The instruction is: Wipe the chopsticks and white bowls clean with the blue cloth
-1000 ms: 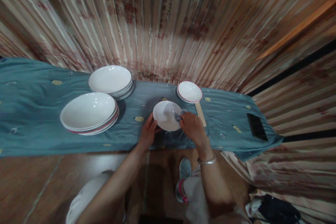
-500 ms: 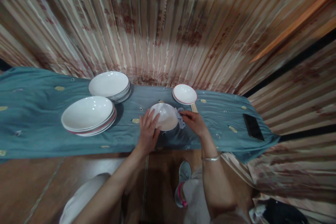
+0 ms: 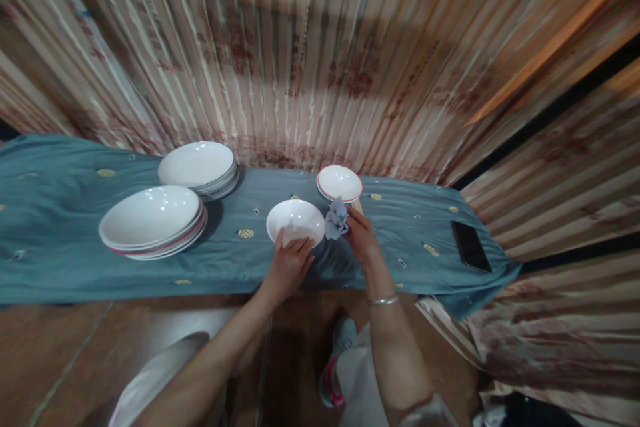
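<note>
Apparently no readable text.

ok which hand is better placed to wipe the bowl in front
Probably the right hand: it holds the crumpled cloth, just beside the bowl. The left hand is at the bowl's near side, seemingly better placed to steady it.

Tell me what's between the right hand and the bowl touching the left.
Head view: between right hand and bowl, a crumpled pale cloth, held by that hand.
</note>
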`<state>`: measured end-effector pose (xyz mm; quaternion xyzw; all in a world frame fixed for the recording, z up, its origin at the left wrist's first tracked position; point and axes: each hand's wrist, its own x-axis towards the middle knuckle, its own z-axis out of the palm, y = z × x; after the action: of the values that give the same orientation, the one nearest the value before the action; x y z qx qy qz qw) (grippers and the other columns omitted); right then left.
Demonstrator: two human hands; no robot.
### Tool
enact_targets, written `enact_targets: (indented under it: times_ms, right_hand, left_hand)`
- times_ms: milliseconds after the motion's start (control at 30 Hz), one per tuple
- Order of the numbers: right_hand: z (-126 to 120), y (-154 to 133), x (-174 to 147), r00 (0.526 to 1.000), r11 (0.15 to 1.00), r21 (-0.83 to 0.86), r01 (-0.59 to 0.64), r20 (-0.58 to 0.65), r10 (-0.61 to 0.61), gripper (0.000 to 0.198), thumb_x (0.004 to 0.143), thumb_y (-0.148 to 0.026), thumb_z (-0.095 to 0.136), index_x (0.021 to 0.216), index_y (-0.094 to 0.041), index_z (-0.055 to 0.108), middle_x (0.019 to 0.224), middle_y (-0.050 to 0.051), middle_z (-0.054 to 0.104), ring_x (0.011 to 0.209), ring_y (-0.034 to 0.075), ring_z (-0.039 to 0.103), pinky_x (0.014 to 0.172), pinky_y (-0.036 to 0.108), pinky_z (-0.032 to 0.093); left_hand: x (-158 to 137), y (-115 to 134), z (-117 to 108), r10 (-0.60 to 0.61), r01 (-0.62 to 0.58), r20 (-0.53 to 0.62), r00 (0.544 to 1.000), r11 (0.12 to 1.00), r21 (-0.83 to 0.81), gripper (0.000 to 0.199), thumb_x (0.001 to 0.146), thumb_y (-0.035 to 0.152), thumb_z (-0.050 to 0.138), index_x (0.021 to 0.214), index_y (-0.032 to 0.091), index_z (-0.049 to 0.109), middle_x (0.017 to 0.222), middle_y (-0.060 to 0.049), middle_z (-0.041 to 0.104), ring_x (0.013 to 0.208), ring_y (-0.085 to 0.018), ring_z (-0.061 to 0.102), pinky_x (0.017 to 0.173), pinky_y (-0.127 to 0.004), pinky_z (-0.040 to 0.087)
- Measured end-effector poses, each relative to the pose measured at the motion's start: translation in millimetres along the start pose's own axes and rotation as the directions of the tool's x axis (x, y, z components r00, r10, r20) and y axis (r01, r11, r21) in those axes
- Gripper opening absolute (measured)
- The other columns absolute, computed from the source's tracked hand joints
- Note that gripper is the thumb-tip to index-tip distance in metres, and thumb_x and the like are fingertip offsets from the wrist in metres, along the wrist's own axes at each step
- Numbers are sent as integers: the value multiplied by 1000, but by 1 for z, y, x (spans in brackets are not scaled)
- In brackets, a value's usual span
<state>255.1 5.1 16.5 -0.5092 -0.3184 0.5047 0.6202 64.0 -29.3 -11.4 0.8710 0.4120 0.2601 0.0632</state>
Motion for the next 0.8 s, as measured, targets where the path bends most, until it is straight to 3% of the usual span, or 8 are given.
enact_targets:
  times_ms: [233,467,600,700,800]
  right_hand:
    - [8,-3,1,999,1000,28,-14,34,13,42,59,-40,72,97,-23,70,81,1,71,64,14,58,56,27,48]
    - [7,-2,-1,999,999,-42,6,37,-4,44,63,-43,68,102,-23,68,82,1,71,62,13,58,54,24,46]
    - [4,-3,4,1000,999,-48,4,14,-3,42,62,-43,69,99,-23,68,82,1,71,66,15,60,56,26,47]
    - [1,-5,7,1000,999,-44,3,-2,-4,42,62,-42,69,99,-23,69,83,1,71,70,16,61,59,27,49]
    - [-4,-10,6,1000,999,-39,6,-12,-6,41,61,-41,70,97,-22,70,81,0,71,71,16,62,61,27,49]
  left_hand:
    - [-10,-11,1,43,-43,-3,999,998,-55,34,93,18,43,121,18,62,115,-11,71,105,-23,67,110,-54,35]
    - [-4,-12,4,52,-60,-88,995,994,-89,33,93,20,44,121,19,62,118,-12,70,108,-24,65,109,-55,36]
    - [1,-12,2,105,-114,-115,988,991,-69,34,93,17,44,122,18,61,127,-13,65,119,-27,59,112,-61,29]
    - [-6,4,-3,180,-189,-79,981,973,-132,37,93,15,43,127,17,58,133,-14,60,130,-26,50,113,-57,32]
    - [-40,43,-18,242,-205,92,966,933,-295,32,93,14,45,118,19,62,114,-11,68,111,-22,61,96,-40,52]
